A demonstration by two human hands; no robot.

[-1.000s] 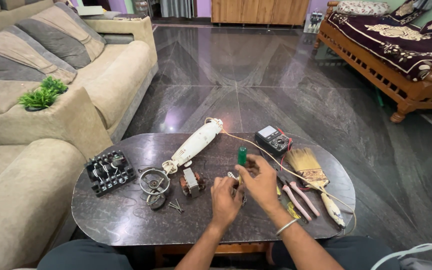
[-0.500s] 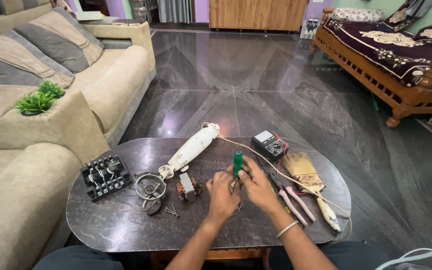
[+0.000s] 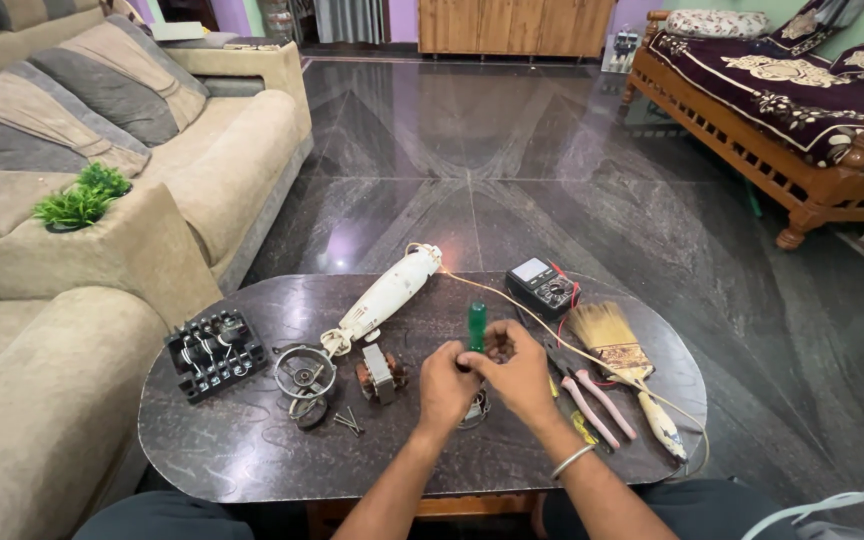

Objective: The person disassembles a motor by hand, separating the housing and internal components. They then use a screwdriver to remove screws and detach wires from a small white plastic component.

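Observation:
My left hand (image 3: 445, 385) and my right hand (image 3: 512, 368) meet over the middle of a dark oval table (image 3: 252, 450). A green-handled screwdriver (image 3: 476, 325) stands upright between them, gripped by my right hand, which wears a bangle at the wrist. Under the hands a small metal part (image 3: 475, 410) is pinned down, mostly hidden; my left hand's fingers press against it. Just left lie a copper-wound motor piece (image 3: 379, 373), a round metal housing (image 3: 303, 373) and loose screws (image 3: 348, 422). A white appliance body (image 3: 384, 297) lies behind them.
A black switch block (image 3: 214, 351) sits at the table's left. A multimeter (image 3: 541, 285), a brush (image 3: 620, 355), pink-handled pliers (image 3: 592, 400) and a thin cord lie right. A beige sofa (image 3: 72, 250) with a small green plant (image 3: 77, 200) stands left; a wooden bed (image 3: 782, 120) far right.
My hands have drawn closer together over the small part. The green screwdriver now stands more upright. The view has tilted down slightly.

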